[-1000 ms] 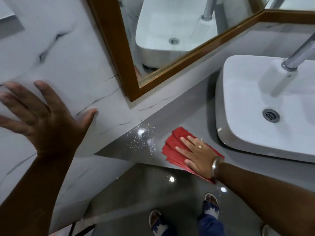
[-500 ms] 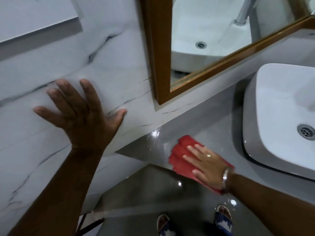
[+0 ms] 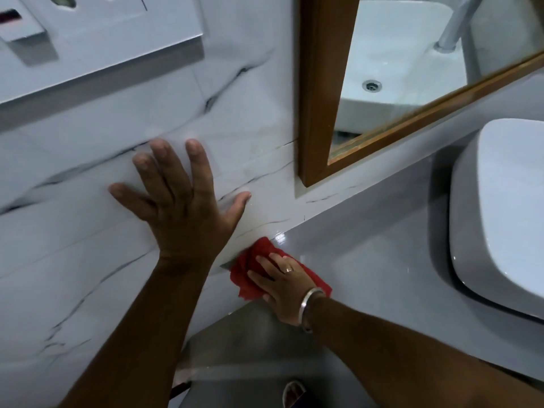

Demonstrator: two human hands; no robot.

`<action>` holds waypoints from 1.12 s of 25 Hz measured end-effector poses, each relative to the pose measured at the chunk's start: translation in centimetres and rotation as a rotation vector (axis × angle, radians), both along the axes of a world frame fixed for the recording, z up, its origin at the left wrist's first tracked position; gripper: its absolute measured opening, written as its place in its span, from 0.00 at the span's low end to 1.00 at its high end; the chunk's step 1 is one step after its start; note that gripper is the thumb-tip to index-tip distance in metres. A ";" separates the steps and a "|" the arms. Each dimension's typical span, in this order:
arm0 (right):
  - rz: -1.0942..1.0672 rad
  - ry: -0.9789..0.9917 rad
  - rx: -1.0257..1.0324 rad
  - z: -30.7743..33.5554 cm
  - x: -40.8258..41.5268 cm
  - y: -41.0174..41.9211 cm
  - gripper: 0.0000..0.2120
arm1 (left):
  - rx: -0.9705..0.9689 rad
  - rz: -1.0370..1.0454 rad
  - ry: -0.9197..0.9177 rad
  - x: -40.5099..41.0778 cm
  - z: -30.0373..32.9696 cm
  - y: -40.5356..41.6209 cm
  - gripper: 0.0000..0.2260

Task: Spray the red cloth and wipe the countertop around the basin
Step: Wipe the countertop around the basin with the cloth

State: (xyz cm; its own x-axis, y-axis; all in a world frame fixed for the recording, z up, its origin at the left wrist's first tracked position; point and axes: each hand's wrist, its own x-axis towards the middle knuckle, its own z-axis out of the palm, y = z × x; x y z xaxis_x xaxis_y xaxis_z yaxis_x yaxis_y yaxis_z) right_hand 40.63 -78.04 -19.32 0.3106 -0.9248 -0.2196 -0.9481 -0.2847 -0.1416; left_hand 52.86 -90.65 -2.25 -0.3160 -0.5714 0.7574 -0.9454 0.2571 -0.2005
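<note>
The red cloth [image 3: 250, 270] lies bunched at the left end of the grey countertop [image 3: 382, 260], right against the marble wall. My right hand [image 3: 284, 285] presses down on it with fingers spread over the fabric; a ring and a metal bangle show on that hand and wrist. My left hand [image 3: 179, 201] is flat on the marble wall [image 3: 88, 231], fingers apart, holding nothing. The white basin [image 3: 500, 207] stands on the countertop to the right, apart from the cloth.
A wood-framed mirror [image 3: 318, 98] hangs on the wall above the countertop, reflecting the basin and tap. A white wall-mounted fixture [image 3: 88, 39] sits at the top left. Below the counter edge is the grey floor [image 3: 250, 363] with my sandalled foot [image 3: 294, 393].
My right hand has slid the red cloth left along the countertop to the wall corner, bunching it. My left hand has moved right along the wall.
</note>
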 end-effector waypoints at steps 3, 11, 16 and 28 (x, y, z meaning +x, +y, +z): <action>0.028 0.008 -0.120 0.9 -5.6 2.4 0.26 | -0.041 -0.028 0.016 0.2 -0.1 -0.1 0.49; -0.100 0.085 -0.081 0.5 -6.9 0.5 0.26 | -0.034 -0.048 0.011 0.2 -0.6 -0.1 0.50; 0.539 0.395 -0.088 0.6 1.2 -4.7 0.30 | -0.019 -0.033 -0.010 0.3 -0.5 0.0 0.48; -0.935 0.142 -0.064 0.2 -15.9 10.7 0.34 | -0.034 -0.065 -0.004 0.3 -0.4 0.3 0.49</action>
State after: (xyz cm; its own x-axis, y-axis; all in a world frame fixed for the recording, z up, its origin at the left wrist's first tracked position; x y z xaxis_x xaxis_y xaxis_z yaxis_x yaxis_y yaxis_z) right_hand 24.77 -67.30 -19.11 -0.5877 -0.7972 -0.1385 -0.8033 0.5953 -0.0181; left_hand 53.21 -90.36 -2.64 -0.3548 -0.5240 0.7743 -0.9261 0.3108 -0.2140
